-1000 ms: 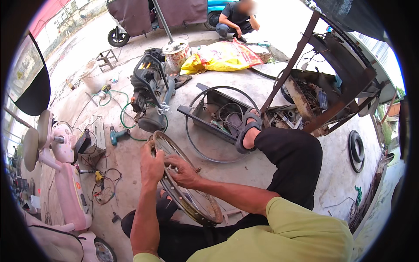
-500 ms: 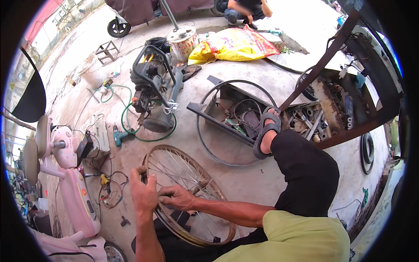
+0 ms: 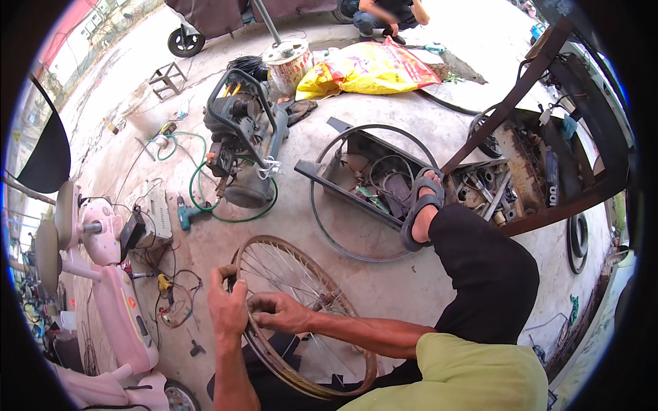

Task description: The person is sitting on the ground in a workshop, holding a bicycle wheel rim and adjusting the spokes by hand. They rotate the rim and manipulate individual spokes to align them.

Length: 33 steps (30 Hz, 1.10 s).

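A bare, rusty-brown spoked bicycle wheel point(image 3: 331, 279) leans tilted in front of me, with no tire on it. My left hand point(image 3: 227, 301) is closed around the left side of its rim, thumb pointing up. Just to the right, my right hand point(image 3: 279, 312) has its fingers curled and pressed together at the inner side of the rim. Whether those fingers pinch a spoke end or something small is hidden. Thin spokes run from the rim to the hub point(image 3: 324, 301), which sits beyond my right hand. My right forearm crosses in front of the lower spokes.
A loose hoop point(image 3: 322, 236) lies around an open dark box point(image 3: 356, 185) of parts by my sandaled foot point(image 3: 421, 205). An air compressor point(image 3: 240, 137), a green drill point(image 3: 190, 212) and a pink scooter-like frame point(image 3: 120, 308) stand around. A person point(image 3: 391, 17) crouches at the back.
The wheel's upper edge has dropped slightly and shifted a little right. Both hands stay at nearly the same place on the rim, with the right fingers somewhat more curled.
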Available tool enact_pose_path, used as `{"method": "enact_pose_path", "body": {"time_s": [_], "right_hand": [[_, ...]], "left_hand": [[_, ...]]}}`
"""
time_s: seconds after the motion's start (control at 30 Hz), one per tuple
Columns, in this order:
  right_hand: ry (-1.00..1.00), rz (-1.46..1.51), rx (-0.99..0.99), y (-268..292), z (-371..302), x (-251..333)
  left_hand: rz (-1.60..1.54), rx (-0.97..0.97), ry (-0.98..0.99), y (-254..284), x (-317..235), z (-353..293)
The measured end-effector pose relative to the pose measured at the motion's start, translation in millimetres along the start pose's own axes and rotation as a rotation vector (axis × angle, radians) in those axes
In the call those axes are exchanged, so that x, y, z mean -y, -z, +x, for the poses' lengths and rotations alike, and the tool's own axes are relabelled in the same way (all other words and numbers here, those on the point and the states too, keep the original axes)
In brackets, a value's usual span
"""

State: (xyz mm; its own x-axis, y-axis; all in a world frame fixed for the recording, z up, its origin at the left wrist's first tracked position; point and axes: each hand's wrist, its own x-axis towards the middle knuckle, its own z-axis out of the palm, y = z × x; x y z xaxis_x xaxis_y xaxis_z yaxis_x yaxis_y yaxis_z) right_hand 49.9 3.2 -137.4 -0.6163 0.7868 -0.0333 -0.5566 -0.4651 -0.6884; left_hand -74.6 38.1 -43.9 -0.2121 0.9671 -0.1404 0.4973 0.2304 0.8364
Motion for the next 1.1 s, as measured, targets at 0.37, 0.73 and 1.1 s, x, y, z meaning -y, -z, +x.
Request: {"method": "enact_pose_path", "body": {"time_s": [0.37,0.73,1.1], "right_hand": [[-0.001,-0.095,-0.033,-0.8,7.1,-17.5],[-0.009,-0.078,0.098,10.2,24.1,-21.5],[0.012,-0.088,0.110,12.5,22.9,-24.3]], "left_hand": [[0.015,-0.005,0.021,6.6,24.5,10.3],[-0.016,-0.014,0.051,8.2,24.8,14.3],[-0.026,-0.031,0.036,5.6,19.2,12.8]]}}
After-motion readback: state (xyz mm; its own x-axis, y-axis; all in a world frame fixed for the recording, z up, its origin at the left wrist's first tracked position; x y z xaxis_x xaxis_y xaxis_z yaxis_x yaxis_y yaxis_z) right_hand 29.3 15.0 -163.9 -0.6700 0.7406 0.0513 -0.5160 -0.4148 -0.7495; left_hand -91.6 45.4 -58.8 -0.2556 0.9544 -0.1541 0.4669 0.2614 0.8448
